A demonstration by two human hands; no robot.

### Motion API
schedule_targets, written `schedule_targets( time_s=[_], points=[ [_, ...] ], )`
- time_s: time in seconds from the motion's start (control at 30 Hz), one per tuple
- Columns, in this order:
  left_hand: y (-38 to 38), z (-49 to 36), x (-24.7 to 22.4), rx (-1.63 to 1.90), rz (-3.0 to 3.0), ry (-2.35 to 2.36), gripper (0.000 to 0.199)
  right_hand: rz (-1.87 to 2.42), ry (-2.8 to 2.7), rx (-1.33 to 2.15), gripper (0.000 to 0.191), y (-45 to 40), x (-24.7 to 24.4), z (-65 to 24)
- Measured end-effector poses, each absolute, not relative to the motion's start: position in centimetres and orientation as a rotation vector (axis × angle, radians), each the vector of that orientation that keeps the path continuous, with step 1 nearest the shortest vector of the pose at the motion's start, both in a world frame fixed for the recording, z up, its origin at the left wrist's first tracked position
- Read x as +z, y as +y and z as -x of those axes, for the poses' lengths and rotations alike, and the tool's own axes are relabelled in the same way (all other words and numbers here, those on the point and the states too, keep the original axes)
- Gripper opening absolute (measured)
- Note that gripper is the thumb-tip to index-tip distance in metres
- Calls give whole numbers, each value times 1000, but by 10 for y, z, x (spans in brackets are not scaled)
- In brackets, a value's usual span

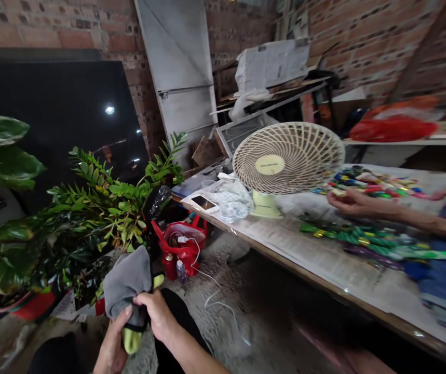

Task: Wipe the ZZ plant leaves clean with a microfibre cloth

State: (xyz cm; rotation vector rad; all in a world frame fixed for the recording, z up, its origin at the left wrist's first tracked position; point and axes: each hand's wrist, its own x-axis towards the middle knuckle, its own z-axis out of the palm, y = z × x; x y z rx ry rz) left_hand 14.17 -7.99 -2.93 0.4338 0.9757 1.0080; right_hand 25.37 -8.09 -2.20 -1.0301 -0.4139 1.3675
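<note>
Cloth (126, 279) extends beyond left grip (112, 338) and right grip (159, 314).

A brick wall (242, 31) rises beyond the right hand (159, 314). Right of that hand, a paper-covered counter (281, 243) stands over grey floor (234, 278).
</note>
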Motion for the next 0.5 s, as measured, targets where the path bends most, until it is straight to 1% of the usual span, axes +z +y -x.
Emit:
schedule_targets(
  time_s=[0.13, 0.27, 0.5],
  points=[
    [-87, -147, -20, 1007, -394, 986, 12, 1255, -430, 1246, 20, -83, -28, -246],
    [-91, -147, -14, 1014, -420, 1003, 7, 1325, -553, 1185, 14, -83, -26, -247],
    [-89, -125, -9, 1137, -254, 968, 12, 1237, -810, 1146, 29, -89, -3, -242]
  ],
)
